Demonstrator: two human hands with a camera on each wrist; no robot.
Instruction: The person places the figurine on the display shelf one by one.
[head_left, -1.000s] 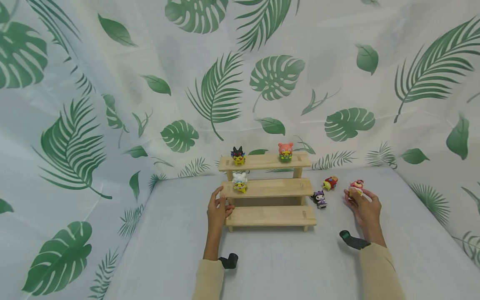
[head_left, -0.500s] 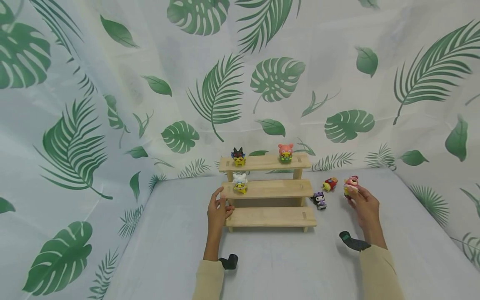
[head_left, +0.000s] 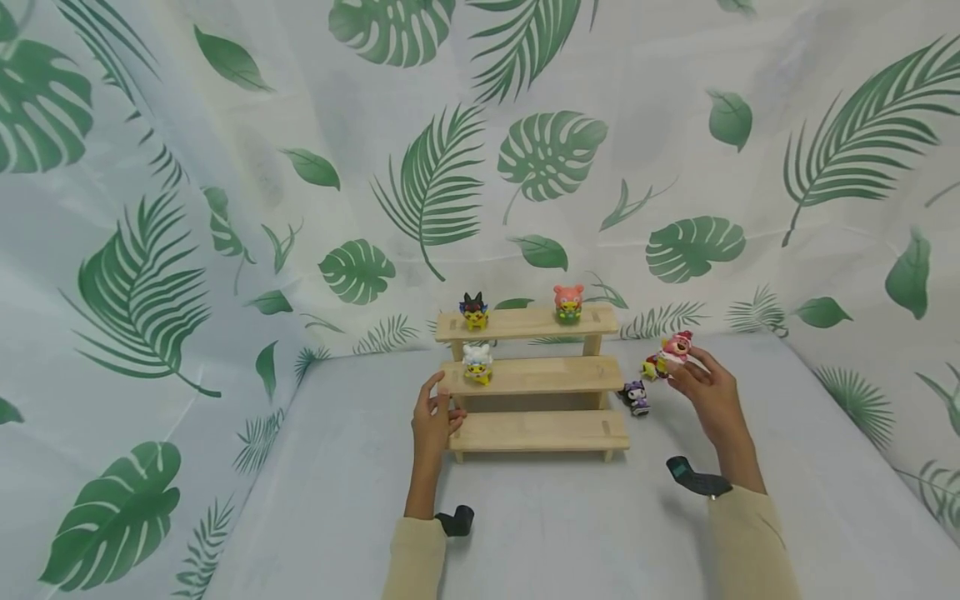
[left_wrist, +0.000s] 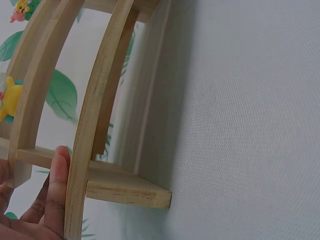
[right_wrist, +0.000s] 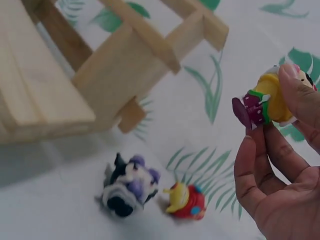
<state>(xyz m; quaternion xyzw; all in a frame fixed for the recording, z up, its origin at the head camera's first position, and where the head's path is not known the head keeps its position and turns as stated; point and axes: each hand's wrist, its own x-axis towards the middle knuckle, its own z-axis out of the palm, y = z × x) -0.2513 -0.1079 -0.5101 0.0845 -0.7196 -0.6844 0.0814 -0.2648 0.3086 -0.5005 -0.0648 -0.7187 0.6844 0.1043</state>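
Observation:
My right hand point(head_left: 712, 392) pinches a small toy figurine point(head_left: 671, 354) with a pink head and red hat, held up off the table beside the stand. In the right wrist view the figurine point(right_wrist: 270, 97) is tipped sideways, its yellow body and purple base showing between thumb and fingers. At the left end of a three-tier wooden display shelf point(head_left: 540, 432), my left hand point(head_left: 432, 421) grips the frame near the middle tier. The left wrist view has its fingers point(left_wrist: 57, 190) against the wood between tiers. A white-hooded yellow figurine point(head_left: 477, 364) stands on the middle tier.
On the top tier stand a black-eared figurine point(head_left: 473, 312) and a pink-hooded one point(head_left: 568, 304). A black-and-purple figurine point(head_left: 636, 398) is on the table right of the shelf. Near it lies a red-and-yellow figurine point(right_wrist: 186, 201). A leaf-print cloth point(head_left: 555, 158) hangs behind.
My right hand has lifted the pink figurine from the table and carried it leftward, partly in front of the red-and-yellow one. The left hand stays on the shelf.

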